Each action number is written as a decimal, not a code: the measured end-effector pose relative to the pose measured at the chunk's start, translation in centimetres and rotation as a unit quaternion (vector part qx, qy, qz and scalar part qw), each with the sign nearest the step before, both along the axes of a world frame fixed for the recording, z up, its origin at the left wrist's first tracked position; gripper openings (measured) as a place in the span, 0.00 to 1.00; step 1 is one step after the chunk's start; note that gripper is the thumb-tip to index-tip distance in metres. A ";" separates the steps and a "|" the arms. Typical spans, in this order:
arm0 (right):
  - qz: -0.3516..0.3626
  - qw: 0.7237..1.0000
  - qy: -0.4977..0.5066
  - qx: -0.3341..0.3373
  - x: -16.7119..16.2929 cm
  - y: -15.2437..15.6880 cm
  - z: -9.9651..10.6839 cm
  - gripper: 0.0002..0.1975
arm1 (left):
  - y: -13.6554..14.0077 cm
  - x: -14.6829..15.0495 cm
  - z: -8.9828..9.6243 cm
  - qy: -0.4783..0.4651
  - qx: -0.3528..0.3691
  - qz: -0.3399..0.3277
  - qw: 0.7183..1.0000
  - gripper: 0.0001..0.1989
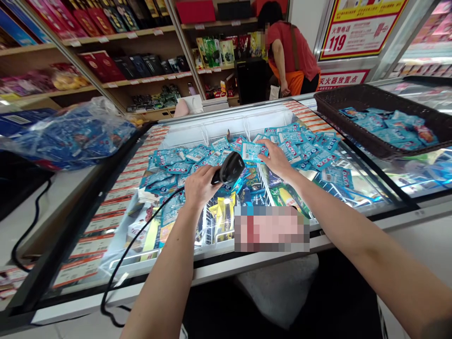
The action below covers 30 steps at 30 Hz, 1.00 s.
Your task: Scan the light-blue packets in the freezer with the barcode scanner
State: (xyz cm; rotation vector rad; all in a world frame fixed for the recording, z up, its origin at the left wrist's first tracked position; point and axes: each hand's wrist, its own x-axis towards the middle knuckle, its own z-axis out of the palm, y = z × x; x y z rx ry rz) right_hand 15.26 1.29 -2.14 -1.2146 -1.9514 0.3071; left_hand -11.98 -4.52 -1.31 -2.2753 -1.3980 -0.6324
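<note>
Head view: the right hand [277, 162] pinches a blue snack packet [251, 152] between thumb and fingers at its right edge, raised just above the spread of similar packets [173, 158] on the glass top [122, 223] of a display chest. The left hand [198, 189] has its fingers closed round the handle of a black handheld scanner [232, 167], its head just beside the packet. Assessment: packet probably light, pliable and slippery, contents likely to shift; best held by a sealed edge, keeping the pale printed panel uncovered. Scanner presumably rigid, sensitive to knocks; handle is the proper hold. Edges: front rim [219, 275] near the forearms; dark brown basket [381, 98] to the right. Room appears available above the packets and over the near glass; the black cable [155, 215] could drag on the left.
</note>
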 end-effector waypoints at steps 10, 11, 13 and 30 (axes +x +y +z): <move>-0.137 0.990 0.014 0.029 3.7 1.8 1.9 0.22 | 0.0 -1.1 0.2 -0.046 0.037 0.064 0.996 0.15; -0.168 0.985 0.019 0.022 4.5 2.1 1.9 0.22 | 0.0 -1.3 0.1 -0.051 0.041 0.074 0.995 0.16; -0.222 0.975 0.022 0.010 6.0 2.4 1.6 0.22 | 0.1 -1.6 0.1 -0.060 0.045 0.088 0.993 0.17; 0.145 0.974 -0.150 0.084 -3.1 -2.8 1.7 0.16 | 0.4 -2.6 -0.1 -0.073 0.049 0.135 0.987 0.18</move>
